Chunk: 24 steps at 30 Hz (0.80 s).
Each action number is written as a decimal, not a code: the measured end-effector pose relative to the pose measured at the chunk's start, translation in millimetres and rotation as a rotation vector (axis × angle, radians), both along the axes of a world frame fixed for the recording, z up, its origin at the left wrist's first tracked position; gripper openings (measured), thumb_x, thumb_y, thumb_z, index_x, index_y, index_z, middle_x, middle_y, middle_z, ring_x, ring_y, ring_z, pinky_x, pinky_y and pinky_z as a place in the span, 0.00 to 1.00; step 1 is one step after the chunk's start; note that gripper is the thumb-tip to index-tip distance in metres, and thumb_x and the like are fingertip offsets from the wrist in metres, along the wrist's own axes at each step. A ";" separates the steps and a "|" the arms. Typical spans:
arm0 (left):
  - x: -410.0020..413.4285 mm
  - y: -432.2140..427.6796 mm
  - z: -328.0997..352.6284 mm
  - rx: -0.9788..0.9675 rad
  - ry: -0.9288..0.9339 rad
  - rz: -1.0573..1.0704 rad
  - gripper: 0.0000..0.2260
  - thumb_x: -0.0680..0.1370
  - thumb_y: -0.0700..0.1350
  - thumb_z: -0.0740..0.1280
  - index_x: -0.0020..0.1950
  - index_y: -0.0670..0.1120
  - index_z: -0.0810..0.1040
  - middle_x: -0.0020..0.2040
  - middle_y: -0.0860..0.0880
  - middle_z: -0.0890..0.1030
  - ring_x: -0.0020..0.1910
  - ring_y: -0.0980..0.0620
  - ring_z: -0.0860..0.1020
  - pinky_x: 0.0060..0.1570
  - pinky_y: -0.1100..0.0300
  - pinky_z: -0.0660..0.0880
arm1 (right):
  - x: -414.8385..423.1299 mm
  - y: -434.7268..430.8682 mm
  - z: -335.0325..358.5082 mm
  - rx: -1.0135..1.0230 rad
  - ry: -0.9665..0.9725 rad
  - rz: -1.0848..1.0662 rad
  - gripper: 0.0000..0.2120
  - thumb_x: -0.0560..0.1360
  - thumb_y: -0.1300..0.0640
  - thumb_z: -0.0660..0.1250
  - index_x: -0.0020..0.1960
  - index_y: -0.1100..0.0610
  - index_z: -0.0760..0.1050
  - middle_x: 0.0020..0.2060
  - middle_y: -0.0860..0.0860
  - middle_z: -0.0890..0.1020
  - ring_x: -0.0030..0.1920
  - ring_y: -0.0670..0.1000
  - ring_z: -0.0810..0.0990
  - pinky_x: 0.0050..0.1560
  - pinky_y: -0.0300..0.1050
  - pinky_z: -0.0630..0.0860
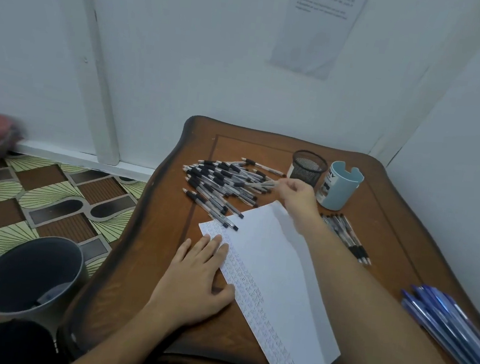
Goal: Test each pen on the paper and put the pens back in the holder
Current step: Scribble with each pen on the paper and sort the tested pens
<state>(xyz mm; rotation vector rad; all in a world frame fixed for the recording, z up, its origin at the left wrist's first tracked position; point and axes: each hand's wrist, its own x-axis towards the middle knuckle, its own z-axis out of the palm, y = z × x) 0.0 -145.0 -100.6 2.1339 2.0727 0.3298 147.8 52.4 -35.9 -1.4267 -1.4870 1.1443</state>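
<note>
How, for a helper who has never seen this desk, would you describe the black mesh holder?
Find the brown wooden table in the room's corner and look to its far side. Two cups stand there, right of the loose pen pile; the black mesh holder is the left one, see-through wire, unlike the solid pale-blue cup.

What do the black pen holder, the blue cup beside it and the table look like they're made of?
The black holder looks like metal wire mesh: its fine grid is see-through. The blue cup seems smooth plastic, with moulded notches in its rim. The table appears varnished wood: brown, grained, softly shiny.
</note>
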 end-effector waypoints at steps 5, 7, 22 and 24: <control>1.2 0.2 1.1 0.005 -0.009 -0.002 0.39 0.69 0.68 0.39 0.79 0.55 0.48 0.79 0.55 0.45 0.77 0.56 0.42 0.72 0.55 0.34 | 29.1 -24.3 25.4 -0.153 0.633 -0.159 0.04 0.83 0.54 0.60 0.51 0.49 0.71 0.44 0.51 0.83 0.47 0.53 0.84 0.51 0.52 0.79; 1.6 0.2 1.7 0.004 -0.006 0.001 0.39 0.69 0.68 0.38 0.79 0.55 0.48 0.79 0.55 0.45 0.77 0.56 0.42 0.72 0.56 0.33 | 39.1 -39.5 24.4 -0.140 0.657 -0.124 0.05 0.85 0.51 0.55 0.54 0.47 0.70 0.35 0.51 0.80 0.33 0.50 0.80 0.40 0.48 0.79; 4.3 -1.1 3.6 0.016 -0.019 0.013 0.40 0.68 0.67 0.40 0.79 0.54 0.52 0.79 0.54 0.49 0.77 0.56 0.45 0.74 0.54 0.37 | 69.1 -109.8 10.7 -0.151 0.536 0.120 0.12 0.84 0.61 0.56 0.54 0.62 0.77 0.28 0.55 0.70 0.30 0.52 0.72 0.35 0.47 0.75; 4.3 -1.0 4.2 0.016 -0.031 0.009 0.40 0.68 0.67 0.41 0.79 0.53 0.53 0.79 0.54 0.50 0.78 0.55 0.45 0.74 0.54 0.37 | 76.2 -114.0 5.1 -0.176 0.549 0.116 0.22 0.85 0.53 0.50 0.51 0.64 0.79 0.28 0.55 0.72 0.33 0.52 0.74 0.42 0.48 0.76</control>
